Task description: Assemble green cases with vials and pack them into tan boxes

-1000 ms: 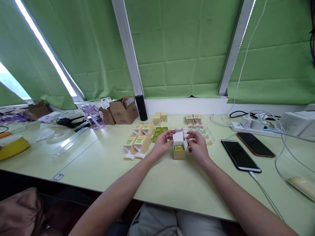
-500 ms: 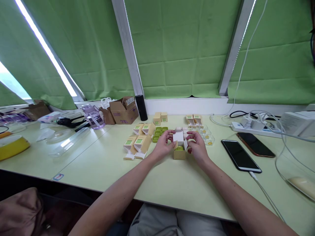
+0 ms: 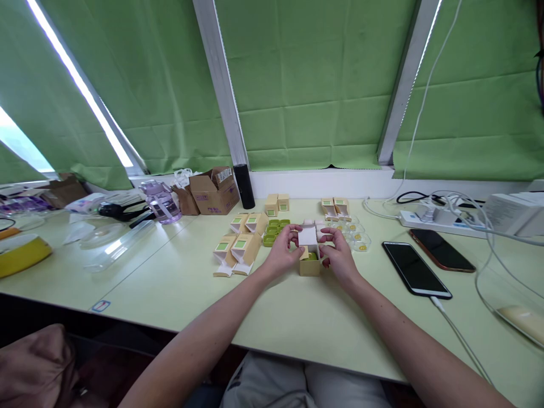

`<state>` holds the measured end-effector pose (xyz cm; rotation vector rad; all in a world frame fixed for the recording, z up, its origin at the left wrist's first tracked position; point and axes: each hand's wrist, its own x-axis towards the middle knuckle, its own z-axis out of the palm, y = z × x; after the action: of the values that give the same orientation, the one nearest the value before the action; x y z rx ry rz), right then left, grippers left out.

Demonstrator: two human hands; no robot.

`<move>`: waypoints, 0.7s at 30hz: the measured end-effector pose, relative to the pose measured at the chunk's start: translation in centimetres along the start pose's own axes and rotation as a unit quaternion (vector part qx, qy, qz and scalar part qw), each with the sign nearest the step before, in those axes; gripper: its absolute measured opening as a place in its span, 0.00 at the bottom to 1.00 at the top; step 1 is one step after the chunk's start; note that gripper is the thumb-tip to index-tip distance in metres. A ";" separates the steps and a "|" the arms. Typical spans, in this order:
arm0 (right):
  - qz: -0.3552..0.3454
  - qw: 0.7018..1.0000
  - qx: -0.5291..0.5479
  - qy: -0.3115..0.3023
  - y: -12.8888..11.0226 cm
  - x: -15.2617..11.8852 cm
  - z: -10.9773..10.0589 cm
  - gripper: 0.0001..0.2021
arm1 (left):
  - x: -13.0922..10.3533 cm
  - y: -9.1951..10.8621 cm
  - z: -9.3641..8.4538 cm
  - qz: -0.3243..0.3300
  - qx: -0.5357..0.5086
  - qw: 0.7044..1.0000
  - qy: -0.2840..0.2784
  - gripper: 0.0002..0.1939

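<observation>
A small tan box (image 3: 310,268) stands on the table between my hands, its white-lined lid raised at the back and a green item (image 3: 312,256) inside. My left hand (image 3: 285,247) holds the box's left side, the thumb on the left flap, which leans inward over the green item. At the right side, my right hand (image 3: 337,253) has its thumb and fingers around the edge and flap. Just behind my left hand is a green tray (image 3: 272,231) of small compartments. A clear tray (image 3: 360,237) with yellow-centred pieces lies behind my right hand.
Several open tan boxes (image 3: 247,249) stand left of my hands, with more at the back. Two phones (image 3: 416,269) and a power strip (image 3: 450,222) with cables lie to the right. A black cylinder (image 3: 243,187), a cardboard carton (image 3: 215,192) and a purple bottle (image 3: 161,202) stand back left.
The left flap has folded inward over the green item. My right hand has shifted slightly left, and the right flap is now mostly hidden by its fingers.
</observation>
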<state>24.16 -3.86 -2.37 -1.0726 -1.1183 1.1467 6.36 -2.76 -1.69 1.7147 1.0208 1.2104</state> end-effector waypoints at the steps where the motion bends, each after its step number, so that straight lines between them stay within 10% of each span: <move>1: 0.001 1.000 -0.002 -0.002 0.0 0.0 0.0 0.27 | 0.0 0.0 0.0 0.000 0.002 1.000 0.000 0.25; 21: -0.028 0.997 -0.062 -0.025 1.5 0.3 0.1 0.28 | -0.1 -0.1 0.1 0.021 0.015 1.000 0.005 0.23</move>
<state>23.92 -3.42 -3.84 -1.1043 -1.2653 1.0767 6.46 -2.79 -1.86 1.7638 1.0186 1.2359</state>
